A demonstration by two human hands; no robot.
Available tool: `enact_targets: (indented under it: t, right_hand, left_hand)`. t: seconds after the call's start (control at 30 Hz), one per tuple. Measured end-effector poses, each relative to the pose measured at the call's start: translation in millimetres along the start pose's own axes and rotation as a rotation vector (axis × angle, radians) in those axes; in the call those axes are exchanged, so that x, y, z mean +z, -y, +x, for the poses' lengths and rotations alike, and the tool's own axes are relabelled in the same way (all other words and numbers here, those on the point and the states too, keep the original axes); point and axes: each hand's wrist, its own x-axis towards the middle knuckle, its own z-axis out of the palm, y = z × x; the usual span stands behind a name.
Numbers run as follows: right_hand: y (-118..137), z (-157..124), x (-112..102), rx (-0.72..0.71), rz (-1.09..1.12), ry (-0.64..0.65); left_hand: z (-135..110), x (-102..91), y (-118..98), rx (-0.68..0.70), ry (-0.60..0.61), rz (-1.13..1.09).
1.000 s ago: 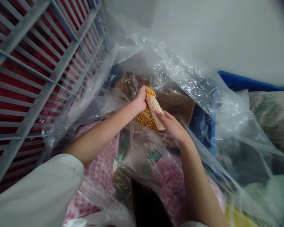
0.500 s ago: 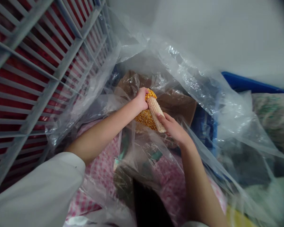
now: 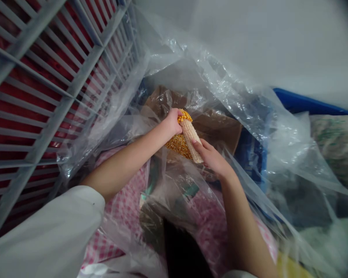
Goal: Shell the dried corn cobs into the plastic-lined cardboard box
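A person's bare left forearm slants inward to a curled left grip; the bare right forearm angles up steeply, right grip closed, thumb uppermost.

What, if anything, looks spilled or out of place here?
Nothing looks clearly spilled or damaged. The loose kernels show gathered beneath the corn cob; only the clear plastic looks untidy, rumpled partly over the pink checked cloth.

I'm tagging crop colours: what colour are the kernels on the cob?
The kernels on the cob are golden yellow, clearest in the head view.
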Motion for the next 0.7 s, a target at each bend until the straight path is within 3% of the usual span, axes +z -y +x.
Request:
enact_targets:
  t: [0.27,0.7]
  right_hand:
    - [3.0,2.3,-3.6,-0.055,0.019,-0.075]
    - [-1.6,5.0,-1.4,-0.021,-0.027,-0.052]
  left_hand:
    - [-4.5,2.7,2.6,0.086,0.129,0.162]
    - [-2.4,-1.2,9.0,0.086,-0.02,0.195]
